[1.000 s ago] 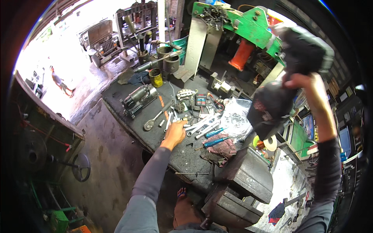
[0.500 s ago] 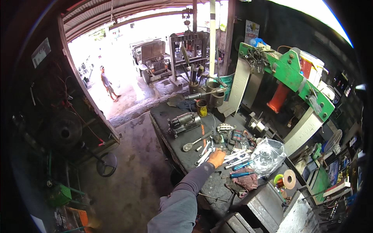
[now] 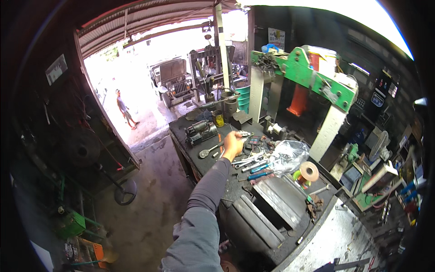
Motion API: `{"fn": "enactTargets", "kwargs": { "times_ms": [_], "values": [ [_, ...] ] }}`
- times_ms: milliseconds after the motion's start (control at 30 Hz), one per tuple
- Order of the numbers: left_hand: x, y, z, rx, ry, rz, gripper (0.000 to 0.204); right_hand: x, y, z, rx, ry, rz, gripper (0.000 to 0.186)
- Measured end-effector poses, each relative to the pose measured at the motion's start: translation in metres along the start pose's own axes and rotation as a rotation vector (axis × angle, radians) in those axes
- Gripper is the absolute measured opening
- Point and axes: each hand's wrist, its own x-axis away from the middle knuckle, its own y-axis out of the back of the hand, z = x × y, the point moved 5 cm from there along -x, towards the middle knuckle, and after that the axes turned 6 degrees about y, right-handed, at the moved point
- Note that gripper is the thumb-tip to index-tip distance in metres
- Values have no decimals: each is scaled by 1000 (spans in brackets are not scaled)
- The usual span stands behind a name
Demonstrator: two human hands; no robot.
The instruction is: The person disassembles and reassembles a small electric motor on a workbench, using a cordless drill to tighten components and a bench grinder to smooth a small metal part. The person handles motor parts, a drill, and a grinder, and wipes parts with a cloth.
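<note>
My left hand [image 3: 233, 144] reaches over the workbench with its fingers bent and pressed together. The fingertips are at the left end of a small silvery metal part [image 3: 246, 133]. Whatever they hold, if anything, is hidden. To the left of the hand lies a ratchet handle [image 3: 209, 150], and beyond it a starter motor [image 3: 201, 132]. Several wrenches [image 3: 245, 161] are spread just right of the wrist, beside blue-handled screwdrivers [image 3: 259, 175]. A dark flat pack [image 3: 255, 140] is to the right of the fingers. My right hand does not show clearly anywhere.
A clear plastic bag [image 3: 290, 156] and a wire spool [image 3: 309, 171] sit farther right. Metal boxes [image 3: 281, 199] stand near me. Behind the bench rises a green press frame [image 3: 312, 77]. A person [image 3: 123, 109] walks outside near a parked jeep [image 3: 170, 81].
My left hand has moved from the wrenches to farther along the bench, beside the silvery part. The view has shifted, bringing more of the right side into sight.
</note>
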Motion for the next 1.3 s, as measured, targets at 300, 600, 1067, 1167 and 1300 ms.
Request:
{"fn": "enactTargets", "kwargs": {
  "times_ms": [300, 600, 1067, 1167, 1300],
  "values": [
    [417, -75, -221, 559, -160, 1300, 28, -5, 170, -73, -224, -221, 193, 22],
    [747, -185, -189, 460, 365, 1884, 41, -8, 172, -58, -6, 186, -16, 49],
    [957, -289, -268, 31, 36, 2535, 32, -18, 266, 3, 426, 243, -276, 62],
    [999, -304, -281, -224, -160, 2645, 35, -17, 305, -7, 439, 182, -228, 67],
    [1069, -318, -285, -539, -354, 2674, 40, -24, 371, -26, 292, 135, -238, 71]
  ]
}}
